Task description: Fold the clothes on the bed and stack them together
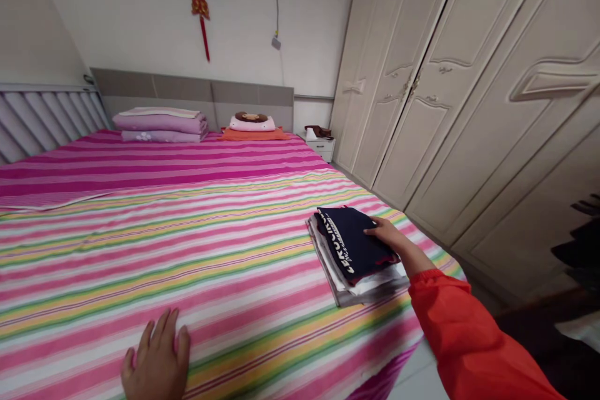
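A small stack of folded clothes lies near the right edge of the bed. On top is a dark navy folded shirt (351, 240) with white lettering and some red edging, with white cloth (379, 281) and grey cloth (347, 298) under it. My right hand (387, 234), in a red sleeve, rests on the right part of the navy shirt, thumb stretched over it; some of its fingers are partly hidden. At the lower left, my left hand (157, 359) is spread palm down on or just above the striped sheet (225, 331), holding nothing.
Folded lilac bedding (162, 125) and a pink pillow (252, 125) on orange cloth (255, 135) sit by the grey headboard (182, 90). Tall cream wardrobes (422, 87) line the right side, beside a white nightstand (322, 149). Dark items show at the far right.
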The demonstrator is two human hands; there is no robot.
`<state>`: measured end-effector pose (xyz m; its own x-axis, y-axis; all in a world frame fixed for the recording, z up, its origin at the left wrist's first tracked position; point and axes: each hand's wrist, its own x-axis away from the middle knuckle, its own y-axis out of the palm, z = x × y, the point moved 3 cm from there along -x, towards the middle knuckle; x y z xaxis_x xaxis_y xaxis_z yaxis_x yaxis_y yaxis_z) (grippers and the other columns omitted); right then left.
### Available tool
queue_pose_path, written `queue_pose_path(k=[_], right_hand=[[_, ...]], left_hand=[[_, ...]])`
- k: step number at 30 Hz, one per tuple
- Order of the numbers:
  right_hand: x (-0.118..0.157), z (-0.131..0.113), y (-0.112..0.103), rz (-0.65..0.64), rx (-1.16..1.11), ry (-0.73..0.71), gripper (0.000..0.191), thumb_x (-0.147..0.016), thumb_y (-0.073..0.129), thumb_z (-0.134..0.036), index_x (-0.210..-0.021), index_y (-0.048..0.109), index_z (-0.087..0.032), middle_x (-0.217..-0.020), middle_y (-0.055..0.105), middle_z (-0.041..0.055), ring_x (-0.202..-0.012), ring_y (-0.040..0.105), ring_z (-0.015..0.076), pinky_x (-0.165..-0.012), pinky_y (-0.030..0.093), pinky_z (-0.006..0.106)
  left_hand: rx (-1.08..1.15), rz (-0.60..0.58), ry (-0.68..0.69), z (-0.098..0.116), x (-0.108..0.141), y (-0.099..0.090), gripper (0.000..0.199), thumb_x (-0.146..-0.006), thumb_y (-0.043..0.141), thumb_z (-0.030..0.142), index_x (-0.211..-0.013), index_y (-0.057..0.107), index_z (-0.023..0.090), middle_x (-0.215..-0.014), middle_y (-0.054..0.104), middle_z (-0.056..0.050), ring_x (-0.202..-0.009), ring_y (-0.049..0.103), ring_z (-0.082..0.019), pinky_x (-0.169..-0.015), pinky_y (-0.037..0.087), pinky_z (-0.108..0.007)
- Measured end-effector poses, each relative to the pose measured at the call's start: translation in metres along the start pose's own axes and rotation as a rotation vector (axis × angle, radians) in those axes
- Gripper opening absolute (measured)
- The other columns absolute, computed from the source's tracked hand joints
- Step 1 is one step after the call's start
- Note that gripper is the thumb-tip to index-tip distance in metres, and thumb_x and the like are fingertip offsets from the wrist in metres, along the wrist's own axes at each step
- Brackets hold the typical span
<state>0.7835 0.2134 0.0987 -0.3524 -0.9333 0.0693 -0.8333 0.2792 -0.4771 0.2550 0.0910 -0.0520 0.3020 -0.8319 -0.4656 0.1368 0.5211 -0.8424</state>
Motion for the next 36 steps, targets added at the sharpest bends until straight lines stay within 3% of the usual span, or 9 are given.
queue_pose_path(k=[3, 6, 9, 12, 19, 25, 28, 32, 36], right_hand=[[0.003, -0.021, 0.012, 0.239, 0.199, -0.148, 0.065, -0.080, 0.066, -0.038, -0.139, 0.050, -0.018, -0.151, 0.040, 0.0188, -0.139, 0.033, 0.0392, -0.110, 0.024, 0.064], [0.016, -0.031, 0.044, 0.383, 0.548, -0.394, 0.059, -0.091, 0.047, -0.052, -0.146, 0.041, -0.030, -0.160, 0.027, 0.0074, -0.147, 0.011, 0.0379, -0.111, 0.010, 0.068], [0.020, -0.010, 0.081, 0.218, 0.723, -0.357, 0.055, -0.094, 0.039, -0.055, -0.144, 0.044, -0.032, -0.156, 0.035, 0.0052, -0.146, 0.015, 0.0377, -0.111, 0.013, 0.068], [0.012, 0.011, 0.097, 0.086, 0.753, -0.230, 0.055, -0.095, 0.035, -0.054, -0.145, 0.043, -0.032, -0.156, 0.036, 0.0047, -0.146, 0.018, 0.0368, -0.111, 0.014, 0.068], [0.027, 0.025, 0.096, 0.132, 0.736, -0.280, 0.058, -0.095, 0.032, -0.050, -0.148, 0.039, -0.027, -0.156, 0.035, 0.0067, -0.146, 0.021, 0.0319, -0.113, 0.020, 0.061], [0.094, 0.070, 0.113, 0.267, 0.559, -0.375, 0.064, -0.091, 0.035, -0.050, -0.146, 0.041, -0.017, -0.155, 0.036, 0.0114, -0.145, 0.025, 0.0325, -0.115, 0.024, 0.055], [0.144, 0.090, 0.136, 0.306, 0.388, -0.414, 0.066, -0.091, 0.037, -0.049, -0.145, 0.043, -0.012, -0.156, 0.032, 0.0152, -0.145, 0.025, 0.0322, -0.115, 0.029, 0.053], [0.223, 0.118, 0.205, 0.200, 0.237, -0.469, 0.057, -0.089, 0.049, -0.047, -0.141, 0.051, -0.024, -0.152, 0.041, 0.0114, -0.139, 0.039, 0.0325, -0.109, 0.040, 0.051], [0.283, 0.135, 0.278, 0.165, 0.210, -0.526, 0.044, -0.087, 0.057, -0.032, -0.128, 0.058, -0.049, -0.134, 0.060, 0.0019, -0.125, 0.054, 0.0348, -0.100, 0.046, 0.058]], left_hand=[[0.000, -0.010, -0.008, -0.002, -0.001, 0.001, 0.054, -0.090, 0.028, 0.041, -0.132, 0.054, 0.019, -0.139, 0.056, -0.012, -0.131, 0.046, -0.032, -0.109, 0.028, -0.057], [-0.001, -0.009, -0.013, -0.004, 0.000, 0.003, 0.054, -0.089, 0.028, 0.042, -0.133, 0.053, 0.021, -0.140, 0.056, -0.011, -0.131, 0.045, -0.031, -0.110, 0.028, -0.056], [-0.004, 0.008, -0.011, -0.004, 0.000, 0.004, 0.054, -0.090, 0.027, 0.042, -0.132, 0.053, 0.021, -0.140, 0.056, -0.011, -0.132, 0.045, -0.031, -0.110, 0.028, -0.056], [0.000, 0.024, -0.005, -0.003, 0.001, 0.004, 0.054, -0.091, 0.025, 0.042, -0.130, 0.055, 0.019, -0.138, 0.058, -0.011, -0.130, 0.047, -0.031, -0.110, 0.029, -0.055], [-0.002, 0.029, -0.010, 0.000, 0.001, 0.004, 0.052, -0.092, 0.029, 0.036, -0.130, 0.058, 0.016, -0.139, 0.057, -0.012, -0.131, 0.046, -0.030, -0.110, 0.029, -0.055], [-0.005, 0.046, 0.003, 0.004, 0.003, 0.002, 0.049, -0.092, 0.031, 0.031, -0.130, 0.059, 0.015, -0.138, 0.057, -0.014, -0.132, 0.045, -0.031, -0.110, 0.030, -0.056], [-0.004, 0.086, 0.019, 0.006, 0.003, 0.000, 0.050, -0.093, 0.029, 0.032, -0.130, 0.059, 0.013, -0.138, 0.058, -0.015, -0.131, 0.047, -0.032, -0.110, 0.029, -0.056], [0.017, 0.133, 0.052, 0.006, 0.003, -0.001, 0.055, -0.095, 0.024, 0.033, -0.130, 0.058, 0.009, -0.137, 0.057, -0.018, -0.130, 0.047, -0.034, -0.110, 0.029, -0.057], [0.036, 0.143, 0.143, -0.001, 0.013, 0.006, 0.059, -0.095, 0.021, 0.034, -0.132, 0.056, 0.005, -0.137, 0.057, -0.019, -0.132, 0.046, -0.034, -0.112, 0.028, -0.055]])
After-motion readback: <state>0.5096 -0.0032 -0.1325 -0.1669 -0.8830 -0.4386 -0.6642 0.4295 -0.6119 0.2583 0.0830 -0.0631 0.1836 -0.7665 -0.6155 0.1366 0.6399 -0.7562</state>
